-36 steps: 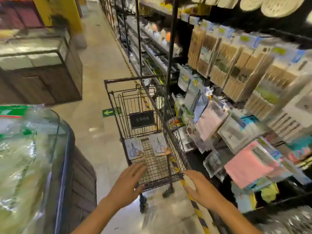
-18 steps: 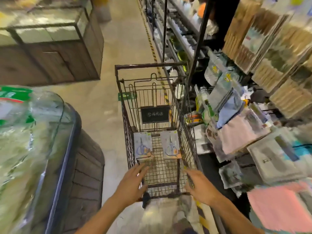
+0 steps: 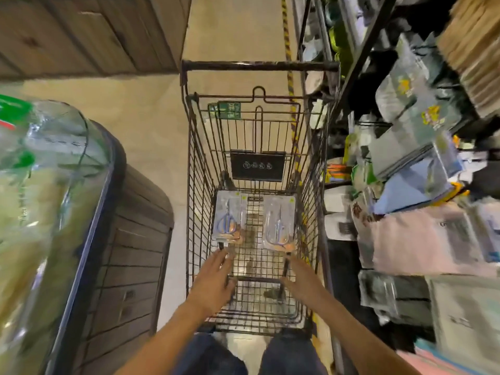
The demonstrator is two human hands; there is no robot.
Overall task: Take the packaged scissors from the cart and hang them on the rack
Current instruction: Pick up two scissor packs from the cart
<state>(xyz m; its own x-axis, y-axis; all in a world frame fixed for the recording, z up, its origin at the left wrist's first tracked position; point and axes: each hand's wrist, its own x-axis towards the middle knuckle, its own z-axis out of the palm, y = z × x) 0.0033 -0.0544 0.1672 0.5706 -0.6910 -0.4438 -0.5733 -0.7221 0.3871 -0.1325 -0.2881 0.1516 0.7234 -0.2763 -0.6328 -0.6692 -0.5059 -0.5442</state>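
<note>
Two packaged scissors lie flat on the floor of a black wire cart (image 3: pixel 189 169): the left pack (image 3: pixel 227 216) and the right pack (image 3: pixel 278 221), both with blue-handled scissors under clear blisters. My left hand (image 3: pixel 213 282) reaches into the cart with straight fingers, its tips just short of the left pack. My right hand (image 3: pixel 304 282) is also inside the cart, fingers extended toward the right pack, holding nothing. The rack (image 3: pixel 422 147) of hanging packaged goods stands along the cart's right side.
A glass-topped display case (image 3: pixel 81 212) with dark wooden sides stands close on the left. A wooden counter (image 3: pixel 94 33) sits at the far left. The beige aisle floor (image 3: pixel 151 131) runs between them. My legs show below the cart.
The view has tipped down over the cart. Both hands have moved from the cart's near end into the basket, closer to the two packs.
</note>
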